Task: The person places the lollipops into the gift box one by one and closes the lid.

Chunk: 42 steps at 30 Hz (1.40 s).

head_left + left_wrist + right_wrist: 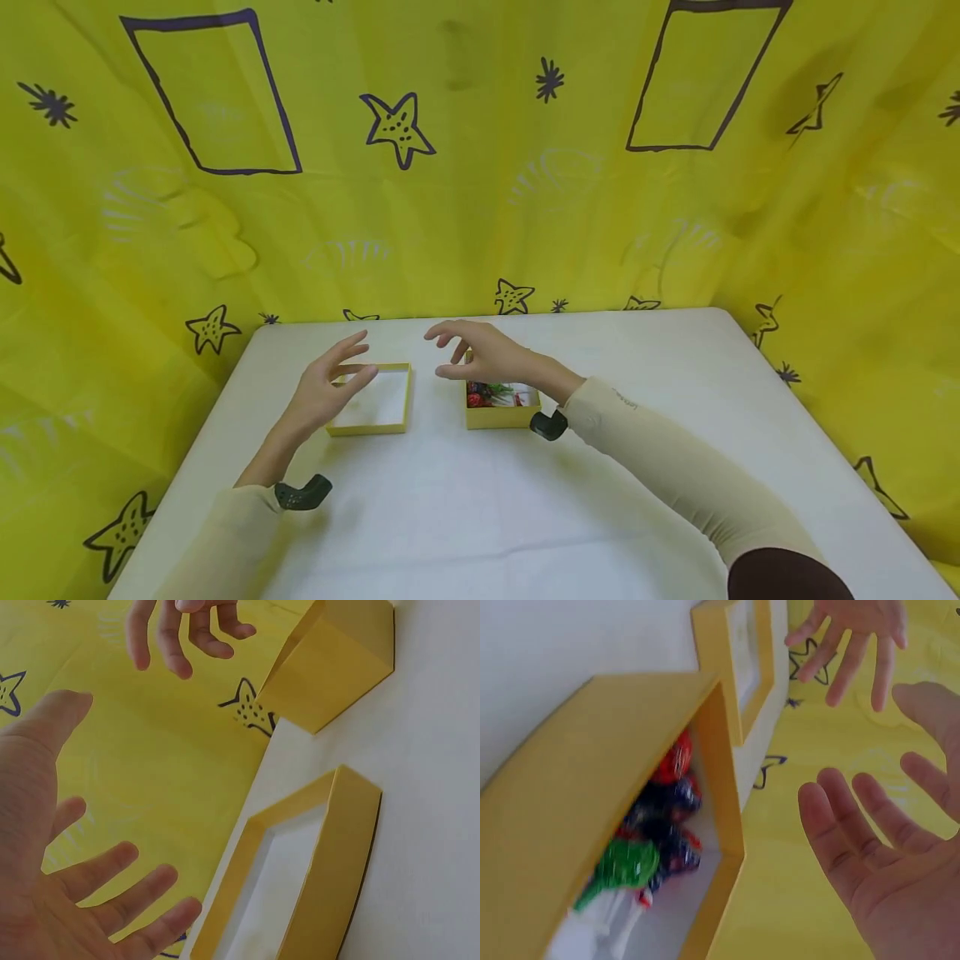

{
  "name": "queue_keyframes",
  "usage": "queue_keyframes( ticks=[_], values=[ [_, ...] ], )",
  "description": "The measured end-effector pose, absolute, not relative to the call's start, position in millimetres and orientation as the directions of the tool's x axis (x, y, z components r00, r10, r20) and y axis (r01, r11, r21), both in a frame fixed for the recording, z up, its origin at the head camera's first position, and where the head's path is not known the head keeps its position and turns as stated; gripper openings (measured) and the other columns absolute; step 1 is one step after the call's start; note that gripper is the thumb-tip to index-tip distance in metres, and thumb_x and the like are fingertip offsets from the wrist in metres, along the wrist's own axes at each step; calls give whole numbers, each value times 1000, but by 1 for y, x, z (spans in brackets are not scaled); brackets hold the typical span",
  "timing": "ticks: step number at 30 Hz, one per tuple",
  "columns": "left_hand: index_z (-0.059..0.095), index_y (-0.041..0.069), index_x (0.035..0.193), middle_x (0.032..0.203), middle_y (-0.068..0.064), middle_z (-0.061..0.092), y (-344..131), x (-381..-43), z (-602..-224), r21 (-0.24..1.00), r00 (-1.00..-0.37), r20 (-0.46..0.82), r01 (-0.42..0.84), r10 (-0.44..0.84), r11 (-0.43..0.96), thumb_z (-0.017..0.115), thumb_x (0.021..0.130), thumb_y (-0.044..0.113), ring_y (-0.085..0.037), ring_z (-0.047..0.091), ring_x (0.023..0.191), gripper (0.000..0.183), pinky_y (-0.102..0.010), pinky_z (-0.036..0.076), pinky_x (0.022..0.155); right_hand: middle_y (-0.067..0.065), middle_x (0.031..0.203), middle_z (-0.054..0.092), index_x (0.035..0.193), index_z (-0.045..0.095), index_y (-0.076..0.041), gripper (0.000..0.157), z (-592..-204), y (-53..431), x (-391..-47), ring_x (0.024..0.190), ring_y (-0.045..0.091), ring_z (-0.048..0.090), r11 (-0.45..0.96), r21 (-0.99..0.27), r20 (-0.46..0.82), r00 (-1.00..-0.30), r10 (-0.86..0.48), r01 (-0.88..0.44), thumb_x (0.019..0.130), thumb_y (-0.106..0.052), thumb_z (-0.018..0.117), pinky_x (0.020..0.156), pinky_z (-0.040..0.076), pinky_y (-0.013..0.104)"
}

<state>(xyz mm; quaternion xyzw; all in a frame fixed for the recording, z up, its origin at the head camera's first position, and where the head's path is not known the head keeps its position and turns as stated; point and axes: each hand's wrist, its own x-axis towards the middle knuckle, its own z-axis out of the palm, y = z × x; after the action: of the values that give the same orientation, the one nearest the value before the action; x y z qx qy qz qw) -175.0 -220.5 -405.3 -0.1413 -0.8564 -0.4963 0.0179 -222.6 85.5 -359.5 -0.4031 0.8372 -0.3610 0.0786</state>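
My left hand (313,394) hovers over the left side of a shallow yellow lid (367,430), whose white inside faces up. Its fingers are spread and loosely bent, with nothing in them. Above a deeper yellow box (502,418) is my right hand (491,354), fingers relaxed and holding nothing; it covers part of the box in the head view. Inside the box lie shiny wrapped sweets that look like lollipops: a green one (630,864), a red one (676,759) and dark ones (679,801), with white sticks beside them.
Lid and box stand side by side on a white table (450,517), a gap between them. A yellow curtain (465,225) with drawn stars and frames hangs behind and at both sides. Each wrist wears a dark device, one on the left (302,493), one on the right (550,426).
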Motion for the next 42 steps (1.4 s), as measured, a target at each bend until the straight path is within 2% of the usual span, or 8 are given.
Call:
queue_keyframes(
  ticks=[6,10,15,19,23,28,35,42],
  values=[
    [36,23,161,156,-20,45,-238,-171,-408,809,-970,169,239,176,537,67,101,37,-42,53,133,69,-63,49,102,10,134,62,147,53,-14,55,-369,63,-216,97,15,70,423,-706,139,-696,-704,-569,97,-22,74,82,58,26],
    [29,21,163,158,-24,41,-244,-169,-407,784,-983,112,177,144,596,67,100,42,-46,51,133,77,-62,51,98,11,136,60,151,48,-15,60,-376,51,-210,95,14,70,427,-756,98,-731,-675,-496,97,-21,73,82,58,27],
    [17,20,166,160,-28,33,-252,-170,-410,779,-991,-27,63,132,624,68,99,43,-48,55,128,87,-50,59,85,21,140,56,156,41,-16,68,-389,36,-204,92,25,73,402,-850,26,-788,-615,-342,96,-20,73,72,61,32],
    [16,16,166,157,-32,35,-260,-173,-416,802,-983,-96,15,153,598,68,99,40,-48,60,121,88,-39,62,74,24,139,56,157,37,-12,72,-395,24,-197,83,36,74,417,-875,-20,-841,-541,-247,95,-19,73,63,60,32],
    [16,11,165,151,-34,42,-267,-175,-421,826,-971,-150,-21,184,563,67,101,37,-46,63,117,86,-39,63,76,22,136,59,158,35,-9,74,-404,11,-193,72,34,74,459,-870,-57,-887,-458,-181,95,-18,73,56,56,27],
    [15,6,164,148,-38,42,-274,-177,-424,868,-953,-208,-76,220,490,66,103,29,-40,66,110,83,-41,63,77,19,133,61,159,34,-9,73,-415,-1,-188,68,34,73,477,-875,-109,-924,-367,-87,96,-17,71,51,53,24],
    [18,0,162,145,-38,44,-277,-177,-425,887,-937,-269,-150,224,437,67,101,16,-32,67,106,80,-41,63,77,12,114,62,157,37,-6,68,-426,-8,-185,62,23,70,444,-896,-164,-934,-316,7,96,-8,67,56,61,32],
    [27,-7,158,145,-39,41,-277,-179,-423,878,-927,-306,-185,219,442,66,99,4,-26,69,94,71,-39,64,75,9,103,61,155,42,-3,63,-432,-10,-185,58,18,67,424,-904,-200,-930,-307,54,95,0,64,54,60,28]
  ],
)
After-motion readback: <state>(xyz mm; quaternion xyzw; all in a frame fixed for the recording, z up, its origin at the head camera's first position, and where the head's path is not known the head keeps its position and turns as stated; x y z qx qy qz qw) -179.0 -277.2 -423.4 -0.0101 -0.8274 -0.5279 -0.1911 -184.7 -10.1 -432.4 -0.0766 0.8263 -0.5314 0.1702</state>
